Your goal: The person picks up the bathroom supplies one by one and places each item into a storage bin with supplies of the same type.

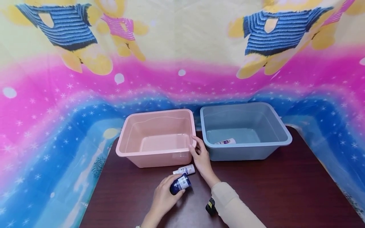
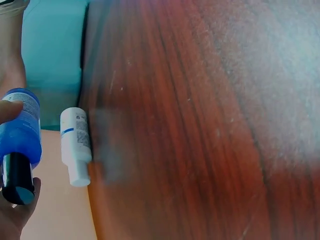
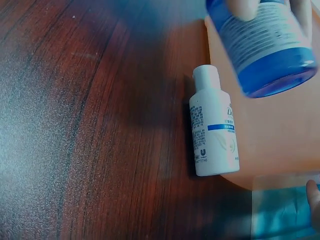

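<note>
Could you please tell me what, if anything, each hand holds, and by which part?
The left hand holds the blue bottle round its body. The right hand touches the pink basin at its near right corner; whether it grips is unclear.

Before me, printed cloth rises behind desk and along both sides. Cream on top, pink band, blue below. High up I see two large bears in blue striped shirts, smaller bears in pink. White snowflakes, pale round dots. My desk: dark reddish-brown, streaky grain, few light scratches, glare.
</note>
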